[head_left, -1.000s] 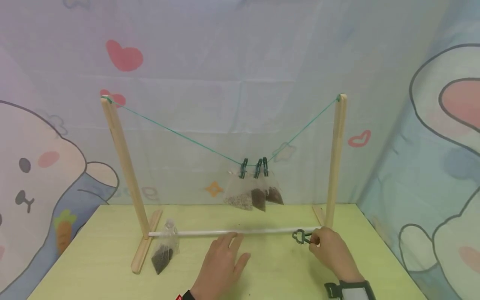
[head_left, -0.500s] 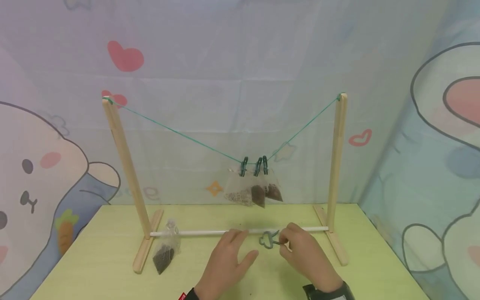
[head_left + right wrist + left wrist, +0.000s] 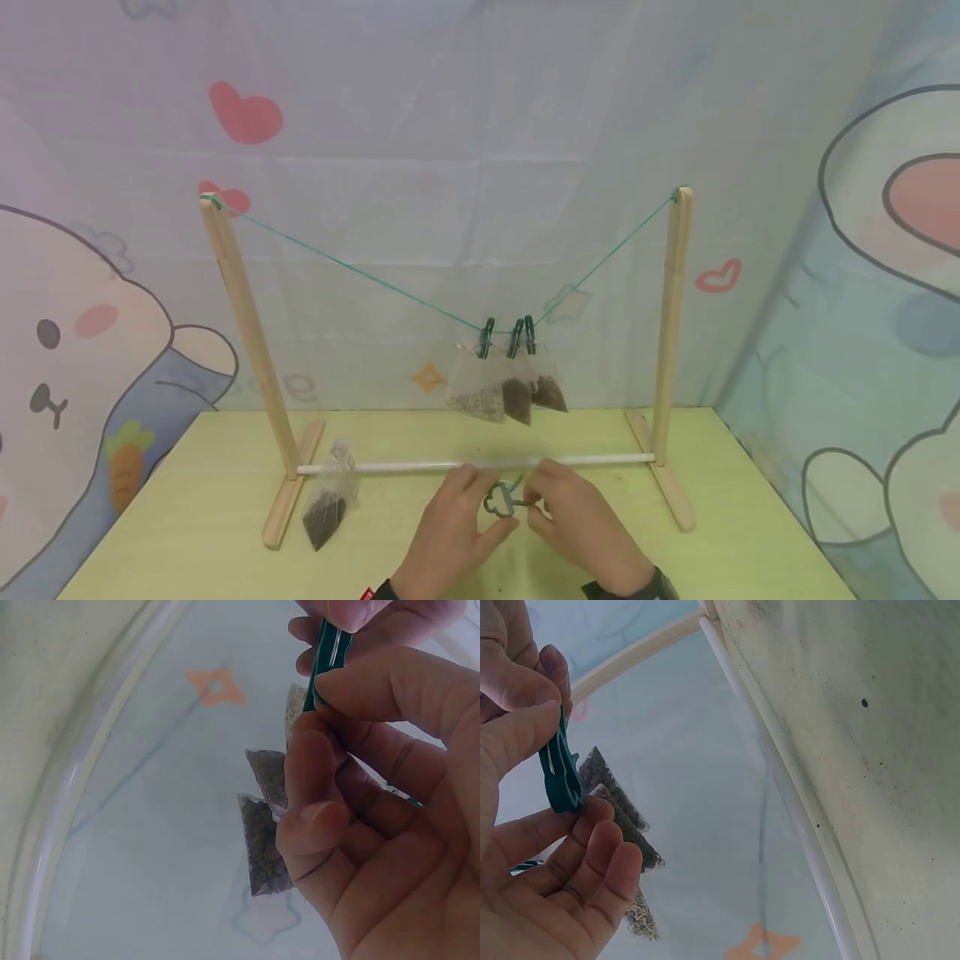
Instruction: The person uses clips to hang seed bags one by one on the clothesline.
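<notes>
In the head view, a green clothespin (image 3: 504, 498) is between the two hands, just in front of the white rod. My right hand (image 3: 588, 521) pinches its handle end between thumb and fingers. My left hand (image 3: 453, 529) has thumb and index finger around its other end. In the left wrist view, that index fingertip (image 3: 581, 812) meets the lower end of the clothespin (image 3: 561, 776). A sheer pouch (image 3: 326, 500) with dark contents lies at the left. Several similar pouches (image 3: 517, 400) hang from a green string (image 3: 360, 271), held by dark green clothespins (image 3: 515, 337).
Two wooden posts (image 3: 251, 342) (image 3: 672, 325) on flat feet carry the string, which sags in the middle. A white rod (image 3: 420, 468) joins them low over the yellow-green table (image 3: 187, 517). Behind stands a printed cloth backdrop (image 3: 450, 125).
My right hand has carried the clothespin leftward from near the right post to my left hand. The left hand has shifted slightly and now touches the clothespin. Hanging pouches stay in place.
</notes>
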A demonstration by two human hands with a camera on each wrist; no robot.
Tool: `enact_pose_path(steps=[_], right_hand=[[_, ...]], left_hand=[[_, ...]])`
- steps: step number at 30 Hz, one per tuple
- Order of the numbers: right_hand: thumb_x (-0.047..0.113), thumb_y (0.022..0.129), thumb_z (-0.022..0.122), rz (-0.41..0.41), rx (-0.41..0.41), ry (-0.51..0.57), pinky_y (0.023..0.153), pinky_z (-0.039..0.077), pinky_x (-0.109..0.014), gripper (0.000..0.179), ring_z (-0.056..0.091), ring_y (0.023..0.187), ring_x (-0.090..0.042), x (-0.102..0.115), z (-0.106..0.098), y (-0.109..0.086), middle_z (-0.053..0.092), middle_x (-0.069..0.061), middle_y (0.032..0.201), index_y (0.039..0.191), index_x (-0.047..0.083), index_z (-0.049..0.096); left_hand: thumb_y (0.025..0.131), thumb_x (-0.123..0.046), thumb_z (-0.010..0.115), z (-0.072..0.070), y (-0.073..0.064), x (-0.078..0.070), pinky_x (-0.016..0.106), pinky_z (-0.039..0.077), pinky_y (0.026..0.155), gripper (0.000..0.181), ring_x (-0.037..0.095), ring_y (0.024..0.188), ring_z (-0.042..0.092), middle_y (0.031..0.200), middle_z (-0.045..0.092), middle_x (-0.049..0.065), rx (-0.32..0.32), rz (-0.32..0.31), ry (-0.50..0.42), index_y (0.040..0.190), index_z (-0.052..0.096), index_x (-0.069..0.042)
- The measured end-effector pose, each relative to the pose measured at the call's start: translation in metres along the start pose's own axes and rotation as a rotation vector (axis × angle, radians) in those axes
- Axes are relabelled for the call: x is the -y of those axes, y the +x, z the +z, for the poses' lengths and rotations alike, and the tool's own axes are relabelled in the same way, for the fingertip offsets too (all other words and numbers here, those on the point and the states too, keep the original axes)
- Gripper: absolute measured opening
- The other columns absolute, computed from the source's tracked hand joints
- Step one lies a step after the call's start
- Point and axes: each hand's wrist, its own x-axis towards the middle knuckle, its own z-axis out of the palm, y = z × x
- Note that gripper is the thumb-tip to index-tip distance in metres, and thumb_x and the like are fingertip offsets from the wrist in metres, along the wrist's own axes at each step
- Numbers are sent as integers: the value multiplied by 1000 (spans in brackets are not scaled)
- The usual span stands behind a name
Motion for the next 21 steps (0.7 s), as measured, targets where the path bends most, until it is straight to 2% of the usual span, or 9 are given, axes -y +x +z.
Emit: enact_pose_path(steps=[3,7,10,13,16,21], right_hand=[[-3,84,75,28,-35,86,62,52,-20,15,59,73,-10,-3,0,1,60,4,92,90,10,70],[3,90,76,100,-82,338,63,52,-23,25,61,76,-6,-10,1,1,68,-7,104,114,5,70],[9,95,74,151,-56,538,68,55,-26,38,65,81,-6,-15,1,1,68,-17,115,131,0,64],[12,99,71,197,-5,683,72,56,-26,43,67,85,-9,-18,1,2,67,-21,121,137,-3,60],[12,100,70,215,8,760,71,56,-26,41,68,84,-10,-20,2,2,67,-23,120,136,-5,61],[10,99,69,217,-15,783,71,57,-26,34,68,82,-7,-23,3,1,69,-25,111,129,-6,65]], left_hand=[[88,-27,86,0,0,0,24,56,78,42,11,96,59,107,63,0,-25,-11,-26,121,71,-6],[95,-31,78,-3,1,1,26,54,77,37,10,92,58,104,61,-2,-29,-71,-164,123,71,-9],[100,-33,71,-6,2,1,28,53,73,34,11,89,57,103,62,0,-12,-105,-297,126,70,-10],[102,-33,67,-7,3,1,31,54,73,34,13,89,57,106,64,2,11,-106,-386,128,70,-12],[102,-30,68,-6,3,1,31,54,73,32,16,89,58,109,66,2,34,-93,-425,130,70,-14],[102,-25,68,-5,4,1,29,53,71,34,17,89,60,111,66,1,63,-58,-440,133,68,-14]])
